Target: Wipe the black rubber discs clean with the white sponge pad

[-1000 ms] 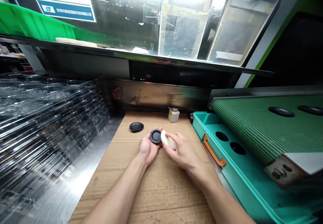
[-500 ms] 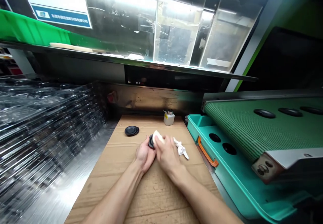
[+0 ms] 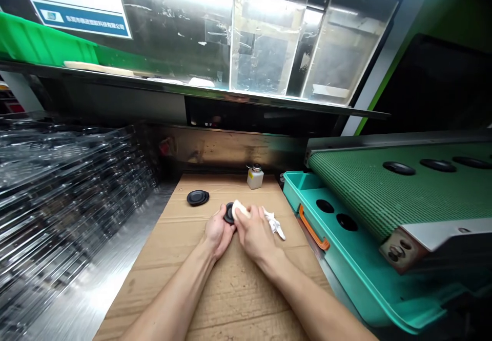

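Note:
My left hand (image 3: 218,233) is closed around the edge of a round black disc (image 3: 228,213), thumb on its upper side. My right hand (image 3: 255,231) pinches a white pad (image 3: 239,209), which looks like a sponge, against the disc's face. The pad and my fingers hide part of the disc. To the left, more black discs (image 3: 197,197) lie overlapping on the cardboard sheet (image 3: 172,259). A crumpled white cloth (image 3: 274,224) rests just right of my right hand. Behind it stands a small square bottle (image 3: 255,177) with a metal top.
Clear plastic trays (image 3: 77,177) are stacked high at the left. On the right, a green conveyor belt (image 3: 361,192) carries black discs over a teal bin (image 3: 369,279) with an orange handle (image 3: 313,231) and two discs inside. A shelf (image 3: 161,85) with a green crate (image 3: 42,41) spans the back.
The whole view has shifted slightly. Both hands stay together at the disc, with the white pad still against it and only a small change in its tilt.

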The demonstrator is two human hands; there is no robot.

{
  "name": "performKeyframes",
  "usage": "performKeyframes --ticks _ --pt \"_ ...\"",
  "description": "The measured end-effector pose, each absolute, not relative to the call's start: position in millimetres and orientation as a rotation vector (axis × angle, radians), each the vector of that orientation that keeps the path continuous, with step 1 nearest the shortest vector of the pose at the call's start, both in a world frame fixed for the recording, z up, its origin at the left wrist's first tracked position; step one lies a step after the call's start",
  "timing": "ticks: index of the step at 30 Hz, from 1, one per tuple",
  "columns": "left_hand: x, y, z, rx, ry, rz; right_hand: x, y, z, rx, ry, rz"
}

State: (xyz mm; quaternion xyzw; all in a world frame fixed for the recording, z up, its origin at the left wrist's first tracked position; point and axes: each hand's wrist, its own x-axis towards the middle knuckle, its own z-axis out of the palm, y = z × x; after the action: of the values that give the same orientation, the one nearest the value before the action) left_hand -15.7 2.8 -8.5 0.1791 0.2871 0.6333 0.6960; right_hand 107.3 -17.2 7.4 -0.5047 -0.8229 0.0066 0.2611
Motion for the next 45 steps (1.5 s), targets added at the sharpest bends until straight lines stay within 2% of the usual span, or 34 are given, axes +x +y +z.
performKeyframes --ticks 10,13,18,20,40,45 --pt "-7.6 2.8 -9.1 0.473 0.634 1.466 125.0 -4.3 7.9 -1.359 -2.018 0.483" --pt "-4.7 3.2 -13.6 0.484 0.655 1.504 113.9 -7.4 12.8 -1.349 -2.068 0.420" --pt "-3.4 2.2 -18.8 0.503 0.688 1.552 95.6 -6.9 17.8 -1.606 -2.089 0.088" --pt "-2.9 1.1 -18.0 0.496 0.693 1.560 93.9 -9.4 15.1 -1.585 -2.149 0.022" --pt "0.9 -1.6 -11.5 0.437 0.729 1.559 98.2 -3.3 7.8 -1.553 -2.131 0.027" --pt "-2.9 -0.8 -9.6 0.415 0.752 1.540 103.4 4.2 5.6 -1.610 -1.954 0.182"
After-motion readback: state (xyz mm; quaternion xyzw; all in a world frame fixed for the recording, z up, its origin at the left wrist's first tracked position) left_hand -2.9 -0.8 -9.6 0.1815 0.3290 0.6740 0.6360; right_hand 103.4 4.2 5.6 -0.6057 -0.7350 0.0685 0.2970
